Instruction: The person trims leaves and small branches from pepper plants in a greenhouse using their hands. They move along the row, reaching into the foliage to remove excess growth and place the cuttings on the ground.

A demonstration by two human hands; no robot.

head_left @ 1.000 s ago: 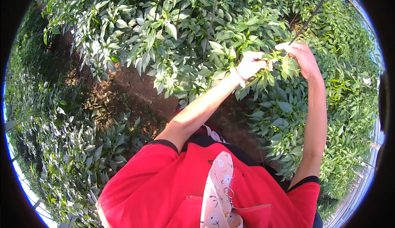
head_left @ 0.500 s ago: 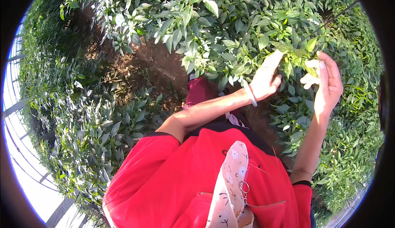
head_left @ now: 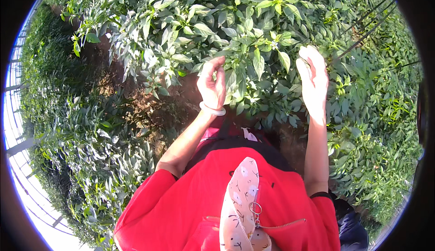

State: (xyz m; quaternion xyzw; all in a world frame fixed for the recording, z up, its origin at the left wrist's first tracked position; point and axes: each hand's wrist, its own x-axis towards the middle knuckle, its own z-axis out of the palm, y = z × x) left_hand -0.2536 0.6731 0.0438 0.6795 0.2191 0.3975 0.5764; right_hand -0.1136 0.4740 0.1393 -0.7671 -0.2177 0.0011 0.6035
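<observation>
My left hand (head_left: pixel 212 85), with a white bangle (head_left: pixel 212 109) at its wrist, is raised at the near left edge of a leafy green plant (head_left: pixel 258 63) that looks like a pepper plant. Its fingers curve inward with the thumb apart, and nothing shows in them. Across the same plant, my right hand (head_left: pixel 313 76) is held up at the right side, fingers bent and thumb set apart, also with nothing visible in it. Pale, pointed leaves and a small white flower (head_left: pixel 274 45) stand between the two hands.
Dense rows of similar plants (head_left: pixel 113 137) grow to the left and right. Brown soil (head_left: pixel 149 108) shows between the rows at left. Dark thin lines (head_left: pixel 367 34) run slantwise at upper right. A bright curved framework (head_left: pixel 27 174) borders the far left.
Both hands have come away from the yellowish-green leaves at right. The left hand has swung well to the left; the right has shifted left too. The view has moved slightly over the plants.
</observation>
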